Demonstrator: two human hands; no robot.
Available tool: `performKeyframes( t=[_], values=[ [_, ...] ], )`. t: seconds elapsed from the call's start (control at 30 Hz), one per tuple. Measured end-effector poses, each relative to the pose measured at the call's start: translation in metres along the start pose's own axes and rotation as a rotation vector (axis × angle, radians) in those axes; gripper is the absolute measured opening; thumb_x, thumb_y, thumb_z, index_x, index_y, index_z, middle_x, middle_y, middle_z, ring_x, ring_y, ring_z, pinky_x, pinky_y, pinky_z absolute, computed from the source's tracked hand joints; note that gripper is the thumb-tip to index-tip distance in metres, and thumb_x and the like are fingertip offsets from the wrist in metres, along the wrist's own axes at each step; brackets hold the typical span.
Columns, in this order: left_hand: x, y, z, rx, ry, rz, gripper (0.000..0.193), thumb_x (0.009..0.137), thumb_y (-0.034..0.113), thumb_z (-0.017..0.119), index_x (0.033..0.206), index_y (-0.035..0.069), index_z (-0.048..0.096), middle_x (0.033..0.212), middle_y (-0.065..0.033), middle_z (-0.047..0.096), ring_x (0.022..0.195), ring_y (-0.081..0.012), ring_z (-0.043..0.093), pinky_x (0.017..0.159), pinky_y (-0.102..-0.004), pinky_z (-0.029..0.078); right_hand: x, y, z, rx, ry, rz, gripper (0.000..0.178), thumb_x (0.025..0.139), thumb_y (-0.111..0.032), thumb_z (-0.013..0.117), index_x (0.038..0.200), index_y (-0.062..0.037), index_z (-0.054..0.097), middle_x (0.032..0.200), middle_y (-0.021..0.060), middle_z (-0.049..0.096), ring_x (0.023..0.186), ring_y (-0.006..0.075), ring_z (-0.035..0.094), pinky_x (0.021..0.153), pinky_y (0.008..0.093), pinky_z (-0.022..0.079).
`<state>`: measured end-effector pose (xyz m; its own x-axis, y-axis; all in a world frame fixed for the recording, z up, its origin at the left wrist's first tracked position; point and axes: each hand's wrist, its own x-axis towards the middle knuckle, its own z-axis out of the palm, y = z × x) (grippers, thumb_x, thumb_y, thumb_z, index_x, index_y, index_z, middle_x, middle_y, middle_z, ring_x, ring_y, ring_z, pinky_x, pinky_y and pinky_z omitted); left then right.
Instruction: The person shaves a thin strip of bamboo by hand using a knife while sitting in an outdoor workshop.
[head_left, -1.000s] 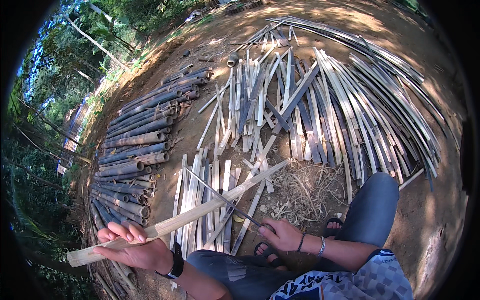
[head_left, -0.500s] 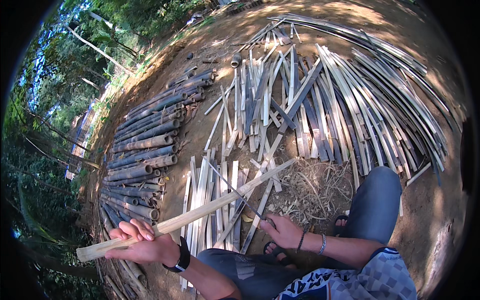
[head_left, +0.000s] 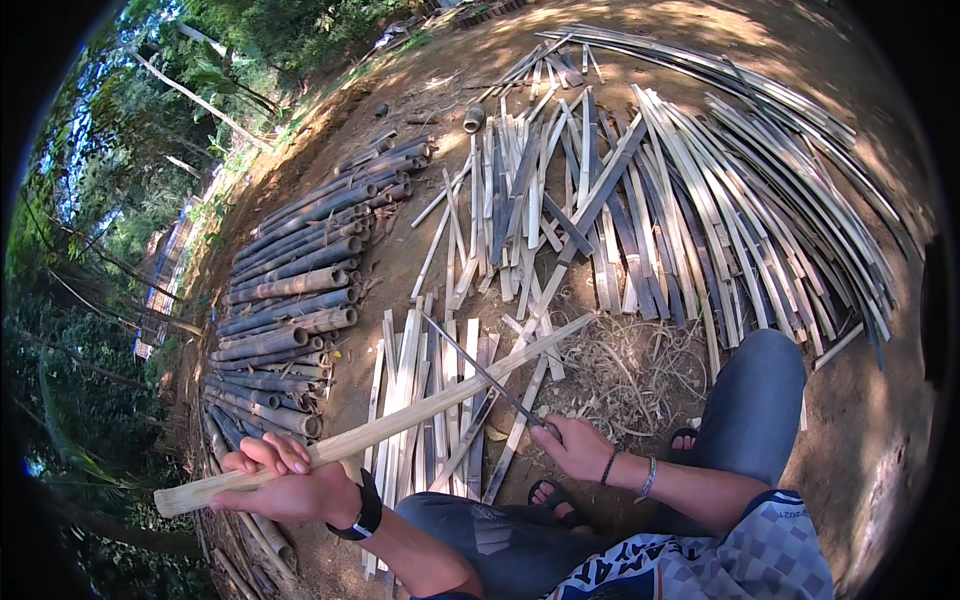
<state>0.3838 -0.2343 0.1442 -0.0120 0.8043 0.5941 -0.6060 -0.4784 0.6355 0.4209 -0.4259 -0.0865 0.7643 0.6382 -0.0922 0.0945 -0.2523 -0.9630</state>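
My left hand (head_left: 290, 487) is closed around the near end of a long, pale split bamboo strip (head_left: 415, 420), which slants up to the right in front of me. In my right hand (head_left: 582, 450) is the handle of a long, thin-bladed knife (head_left: 519, 405). Its dark blade points up and left and crosses the strip past the middle; whether the edge bites into the wood I cannot tell. Under the strip, a bundle of pale and dark bamboo slats (head_left: 400, 365) lies on the ground. Curled bamboo shavings (head_left: 640, 375) are heaped beyond my right hand.
At left, dark whole bamboo poles (head_left: 290, 315) are stacked in a row. Split slats (head_left: 700, 210) fan out across the ground ahead and to the right. My bent knee (head_left: 755, 390) rises beside the shavings. Trees (head_left: 130, 200) stand at the far left.
My right hand and the knife have shifted a little up and to the right along the strip. My left hand and the strip have barely moved.
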Motion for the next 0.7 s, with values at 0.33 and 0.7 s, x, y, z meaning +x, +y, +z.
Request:
performKeyframes(
  t=[0.33, 0.7],
  values=[
    [-0.001, 0.004, 0.004, 0.012, 0.03, 0.006, 0.053, 0.097, 0.061, 0.017, 0.075, 0.014, 0.028, 0.048, 0.002, 0.025, 0.036, -0.0064, 0.024, 0.031, -0.0178, 0.021, -0.002, 0.0, 0.001, 0.016, 0.017, -0.018, 0.042, 0.096, -0.038, 0.048, 0.088, 0.0014, 0.056, 0.05, 0.0133, 0.056, 0.05, 0.0297, 0.063, 0.05, 0.0406, 0.049],
    [0.002, 0.0, -0.003, -0.068, 0.056, -0.016, 0.053, 0.098, 0.059, 0.018, 0.074, 0.013, 0.03, 0.048, 0.0016, 0.024, 0.034, -0.0076, 0.021, 0.029, -0.0201, 0.018, -0.007, -0.029, -0.008, 0.051, -0.076, -0.015, 0.038, 0.095, -0.034, 0.049, 0.085, 0.0017, 0.057, 0.058, 0.0188, 0.057, 0.063, 0.0388, 0.063, 0.059, 0.0455, 0.047]
  ],
)
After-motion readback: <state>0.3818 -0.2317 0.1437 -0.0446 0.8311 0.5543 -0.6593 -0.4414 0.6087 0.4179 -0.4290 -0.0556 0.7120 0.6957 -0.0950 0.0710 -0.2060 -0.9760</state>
